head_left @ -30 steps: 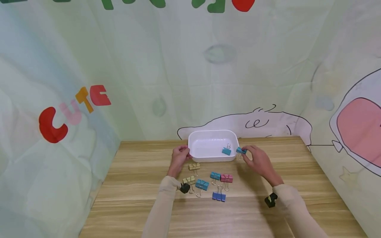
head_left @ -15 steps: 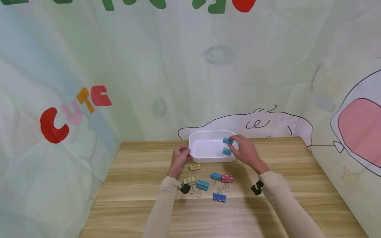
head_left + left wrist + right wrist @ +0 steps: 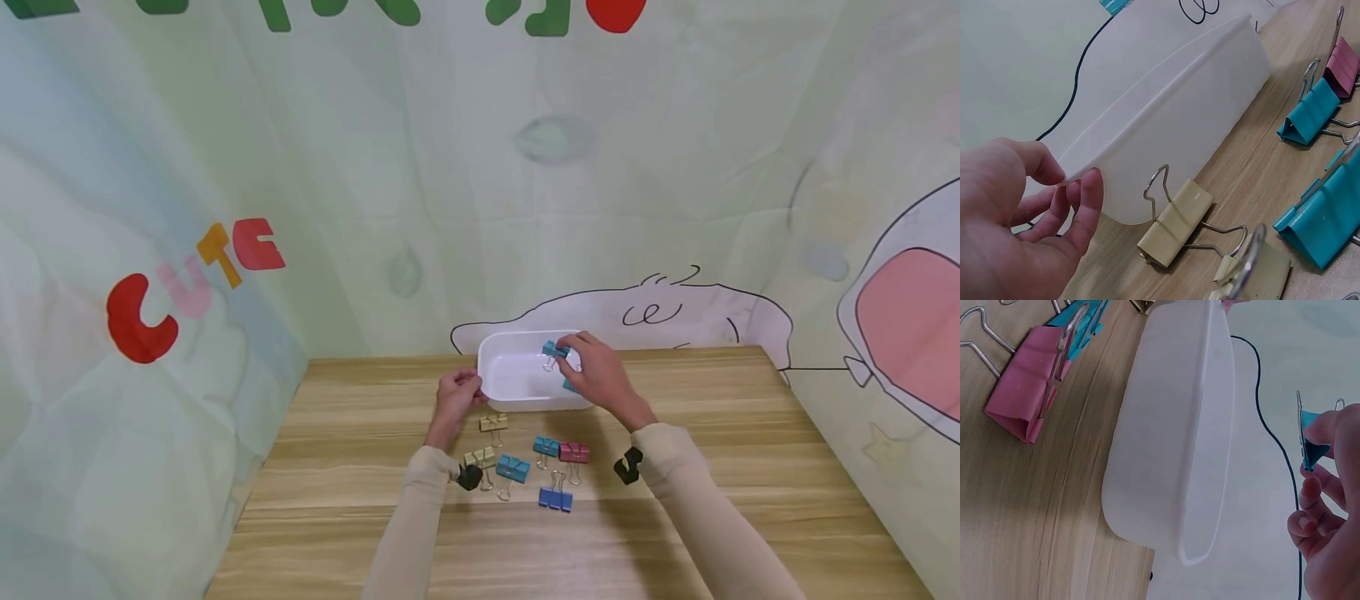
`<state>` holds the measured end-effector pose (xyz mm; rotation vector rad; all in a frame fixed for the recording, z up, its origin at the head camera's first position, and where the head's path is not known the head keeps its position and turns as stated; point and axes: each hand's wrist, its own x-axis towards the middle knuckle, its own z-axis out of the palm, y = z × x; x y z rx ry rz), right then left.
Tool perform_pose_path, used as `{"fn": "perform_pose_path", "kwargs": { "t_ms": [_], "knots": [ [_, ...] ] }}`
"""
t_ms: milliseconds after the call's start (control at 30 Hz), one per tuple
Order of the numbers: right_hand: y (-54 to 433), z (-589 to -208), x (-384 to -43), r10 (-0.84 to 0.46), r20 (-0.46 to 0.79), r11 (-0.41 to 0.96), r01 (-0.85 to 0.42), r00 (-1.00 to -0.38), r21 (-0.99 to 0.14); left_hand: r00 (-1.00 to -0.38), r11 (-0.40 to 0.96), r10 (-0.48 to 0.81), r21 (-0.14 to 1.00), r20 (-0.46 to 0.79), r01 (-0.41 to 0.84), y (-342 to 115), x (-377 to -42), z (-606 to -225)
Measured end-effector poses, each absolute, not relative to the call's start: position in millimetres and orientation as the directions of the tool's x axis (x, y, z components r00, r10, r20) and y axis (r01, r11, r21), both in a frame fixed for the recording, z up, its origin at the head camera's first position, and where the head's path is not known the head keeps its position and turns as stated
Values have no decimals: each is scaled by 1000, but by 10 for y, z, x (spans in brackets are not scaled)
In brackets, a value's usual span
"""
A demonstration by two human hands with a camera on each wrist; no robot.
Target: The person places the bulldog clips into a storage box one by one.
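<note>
My left hand [image 3: 454,404] pinches the left rim of a white plastic tub [image 3: 517,403]; thumb and fingers meet at its edge in the left wrist view. Above the tub's inside, my right hand [image 3: 602,371] pinches a teal binder clip [image 3: 1314,440] between thumb and finger, its wire handles sticking out. Another teal binder clip [image 3: 571,386] lies inside the tub, partly covered by the right hand. Closest to my left hand on the table is a yellow binder clip [image 3: 1176,222].
In front of the tub lie several more binder clips: a second yellow clip [image 3: 480,456], a large teal clip [image 3: 513,467], a smaller teal clip [image 3: 547,446], a pink clip [image 3: 574,452] and a blue clip [image 3: 556,499]. A printed cloth backdrop [image 3: 375,208] rises behind the table [image 3: 360,467].
My right hand has carried the teal binder clip leftward from beside the tub's right end to over its inside. The left hand keeps its grip on the rim.
</note>
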<state>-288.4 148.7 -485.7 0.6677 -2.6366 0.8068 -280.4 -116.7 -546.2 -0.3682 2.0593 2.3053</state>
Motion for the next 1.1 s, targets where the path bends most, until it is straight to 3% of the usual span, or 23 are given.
{"fn": "perform_pose_path", "kwargs": {
  "t_ms": [300, 700, 1100],
  "knots": [
    [1569, -4901, -2817, -341, 297, 772, -446, -892, -453, -973, -126, -135, 977, -187, -170, -1162, -2807, -5467],
    [1675, -4877, -2730, -372, 326, 741, -489, -869, -460, -971, -116, -136, 977, -196, -181, -1156, -2832, -5483],
    [1703, -4978, -2487, -428, 271, 692, -505, -862, -516, -975, -129, -125, 977, -184, -168, -1170, -2820, -5481]
  ]
}}
